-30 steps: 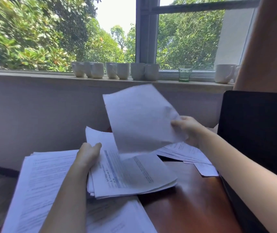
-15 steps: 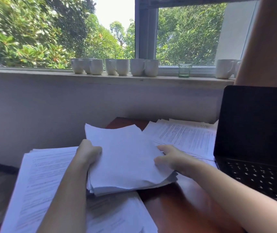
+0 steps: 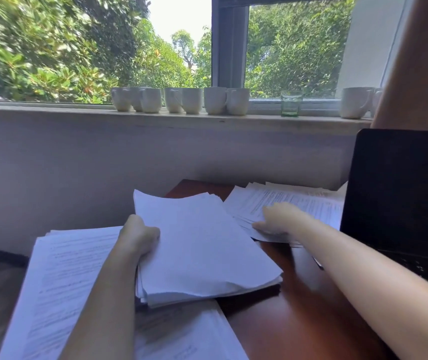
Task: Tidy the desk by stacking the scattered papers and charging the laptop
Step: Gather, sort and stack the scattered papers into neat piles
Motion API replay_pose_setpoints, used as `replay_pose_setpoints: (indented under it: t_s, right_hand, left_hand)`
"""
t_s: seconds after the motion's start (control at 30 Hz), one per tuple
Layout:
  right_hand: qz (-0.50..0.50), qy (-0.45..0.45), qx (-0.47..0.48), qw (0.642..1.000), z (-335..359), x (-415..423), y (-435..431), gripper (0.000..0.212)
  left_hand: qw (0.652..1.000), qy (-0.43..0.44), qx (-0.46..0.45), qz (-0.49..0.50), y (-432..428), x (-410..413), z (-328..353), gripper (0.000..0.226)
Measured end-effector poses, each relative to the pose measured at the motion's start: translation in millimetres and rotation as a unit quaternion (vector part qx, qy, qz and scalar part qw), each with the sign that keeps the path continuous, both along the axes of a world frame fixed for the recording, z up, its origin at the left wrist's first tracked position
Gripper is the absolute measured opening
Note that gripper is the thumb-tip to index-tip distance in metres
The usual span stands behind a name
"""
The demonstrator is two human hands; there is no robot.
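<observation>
Well behind the paper stack [image 3: 202, 245], mugs [image 3: 192, 100] line the sill [image 3: 52, 113], contents unseen.

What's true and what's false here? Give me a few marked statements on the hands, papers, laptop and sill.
1. The left hand grips the edge of the paper stack. True.
2. The right hand holds a sheet up in the air. False: it is down on the loose papers beside the laptop.
3. The laptop is open and its screen is dark. True.
4. The green glass stands on the desk. False: it stands on the windowsill, between white mugs.
5. The top sheet of the paper stack is blank. True.
</observation>
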State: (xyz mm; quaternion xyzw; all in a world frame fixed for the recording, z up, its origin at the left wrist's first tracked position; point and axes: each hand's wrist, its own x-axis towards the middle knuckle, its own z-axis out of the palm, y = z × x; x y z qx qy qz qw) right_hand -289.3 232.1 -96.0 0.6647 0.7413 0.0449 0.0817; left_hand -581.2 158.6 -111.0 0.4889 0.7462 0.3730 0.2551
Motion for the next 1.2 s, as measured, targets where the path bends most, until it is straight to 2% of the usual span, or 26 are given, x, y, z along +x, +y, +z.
replay_pose_setpoints:
  t_s: [0.07,0.13,0.23,0.37,0.47,0.57,0.63,0.8,0.9,1.0,1.07,1.2]
  right_hand:
    - [0.047,-0.025,0.002,0.999,8.5,-4.6,1.2,0.032]
    - [0.059,-0.039,-0.002,0.998,14.3,-8.2,1.3,0.022]
    - [0.055,-0.029,-0.008,0.998,21.6,-7.9,3.9,0.03]
    - [0.035,-0.009,-0.05,0.998,36.6,-8.2,-1.8,0.048]
    - [0.045,-0.018,-0.048,0.998,35.5,-16.5,-2.2,0.042]
    - [0.063,-0.025,-0.029,0.997,35.0,-21.4,0.4,0.038]
    - [0.075,-0.041,-0.012,0.996,32.7,-21.9,3.3,0.028]
    - [0.101,-0.102,0.028,0.989,18.3,-18.1,12.4,0.027]
    - [0.084,-0.093,0.032,0.992,12.8,-3.6,14.6,0.021]
    - [0.021,-0.006,0.067,0.997,10.9,14.0,11.5,0.011]
    - [-0.002,0.019,0.119,0.993,11.5,18.8,8.2,0.013]
    - [0.062,0.013,0.243,0.968,21.6,6.6,-3.1,0.019]
  left_hand:
    - [1.0,0.001,0.0,-0.002,1.3,-1.5,-0.9,0.024]
    - [1.0,-0.003,0.003,-0.001,2.3,-2.9,-2.0,0.02]
    - [1.0,-0.009,0.005,-0.005,2.0,-4.2,-2.7,0.013]
    - [1.0,-0.026,0.005,-0.015,0.7,-3.1,-1.3,0.014]
    - [1.0,-0.026,0.001,-0.015,-0.4,-2.5,-0.3,0.016]
    - [1.0,-0.012,0.004,-0.009,1.8,-4.0,-2.8,0.006]
    - [1.0,-0.013,0.005,-0.008,2.9,-5.1,-3.6,0.005]
    - [0.999,-0.032,0.0,-0.012,0.6,-3.9,-1.1,0.022]
    - [1.0,-0.019,0.004,-0.006,3.8,-4.4,-3.3,0.006]
    - [1.0,-0.018,0.004,-0.002,4.9,-5.0,-4.2,0.005]
    - [1.0,-0.02,0.002,-0.001,4.6,-4.2,-3.5,0.006]
    - [0.999,-0.039,0.004,-0.003,1.4,-2.9,-0.8,0.005]
